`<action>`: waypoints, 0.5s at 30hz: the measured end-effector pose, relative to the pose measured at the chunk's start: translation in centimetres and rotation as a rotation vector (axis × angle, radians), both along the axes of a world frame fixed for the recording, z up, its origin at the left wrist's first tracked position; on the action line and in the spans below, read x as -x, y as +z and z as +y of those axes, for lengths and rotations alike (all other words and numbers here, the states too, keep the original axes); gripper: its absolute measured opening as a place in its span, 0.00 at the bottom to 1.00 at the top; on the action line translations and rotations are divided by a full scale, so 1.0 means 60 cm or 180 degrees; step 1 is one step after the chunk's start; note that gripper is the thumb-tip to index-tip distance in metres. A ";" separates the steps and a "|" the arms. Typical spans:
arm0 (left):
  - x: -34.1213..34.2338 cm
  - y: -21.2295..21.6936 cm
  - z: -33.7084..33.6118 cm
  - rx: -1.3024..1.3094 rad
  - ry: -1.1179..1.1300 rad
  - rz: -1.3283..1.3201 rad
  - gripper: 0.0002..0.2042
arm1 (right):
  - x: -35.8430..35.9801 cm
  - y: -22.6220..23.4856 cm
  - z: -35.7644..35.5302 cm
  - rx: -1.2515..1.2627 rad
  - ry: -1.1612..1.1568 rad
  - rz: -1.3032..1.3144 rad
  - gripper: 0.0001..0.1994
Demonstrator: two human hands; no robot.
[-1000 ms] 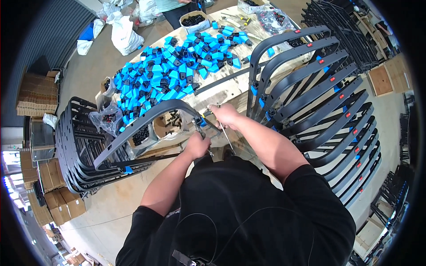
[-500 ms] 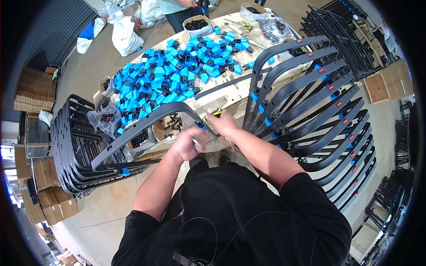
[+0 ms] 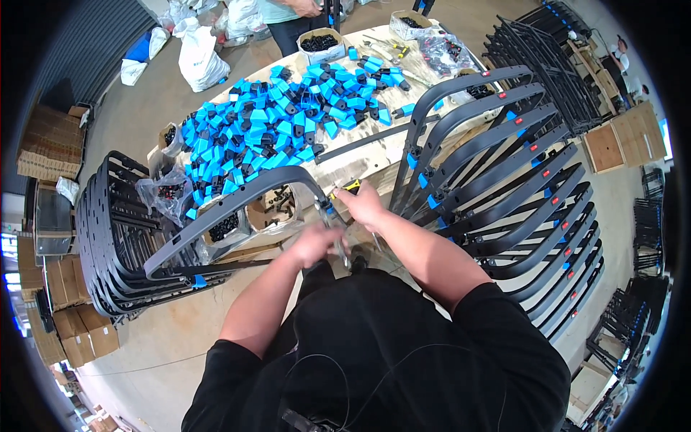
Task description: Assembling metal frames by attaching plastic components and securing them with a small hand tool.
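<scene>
My right hand [image 3: 367, 205] is closed around a tool with a yellow-and-black handle [image 3: 351, 188], which sticks out at its upper left; the tool's exact kind is unclear. My left hand [image 3: 317, 243] is smeared by motion beside the lower end of a dark grey curved frame [image 3: 248, 189]. A blurred metallic piece [image 3: 344, 250] shows next to its fingers; whether they hold it cannot be made out. The curved frame arches across the near table edge to the left, with a blue piece [image 3: 199, 281] at its far lower corner.
Blue-and-black plastic parts [image 3: 288, 122] cover much of the wooden table [image 3: 371, 160]. A box of small dark parts [image 3: 277, 209] stands near its front edge. Rows of curved frames [image 3: 518, 194] stand on the right, with stacked frames [image 3: 119, 237] on the left. Across the table stands another person [image 3: 284, 21].
My left hand has moved down and slightly right, away from the frame's end, its fingers now blurred. My right hand stays nearly in place with the yellow-and-black handle.
</scene>
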State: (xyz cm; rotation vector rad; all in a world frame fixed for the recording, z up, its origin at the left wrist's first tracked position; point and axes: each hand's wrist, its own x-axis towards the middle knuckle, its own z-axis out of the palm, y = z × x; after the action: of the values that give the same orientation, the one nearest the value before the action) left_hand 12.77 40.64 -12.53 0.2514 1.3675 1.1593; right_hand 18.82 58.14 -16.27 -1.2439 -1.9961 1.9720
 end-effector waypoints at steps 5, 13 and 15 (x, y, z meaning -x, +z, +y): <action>-0.004 -0.038 0.016 0.1033 -0.0546 0.1561 0.13 | -0.001 0.013 -0.004 -0.0329 0.0070 -0.0117 0.30; -0.022 -0.084 -0.009 0.0696 -0.0473 0.2296 0.19 | 0.002 0.034 -0.004 -0.0328 0.0096 -0.0040 0.23; -0.024 -0.092 -0.005 0.1063 -0.0712 0.2460 0.20 | -0.005 0.024 -0.014 -0.0244 0.0025 -0.0077 0.23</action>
State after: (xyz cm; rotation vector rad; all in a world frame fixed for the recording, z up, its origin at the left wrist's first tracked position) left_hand 14.20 40.33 -18.06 0.6348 2.1142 0.6365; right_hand 19.10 57.30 -14.83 -1.2507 -2.0698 1.8737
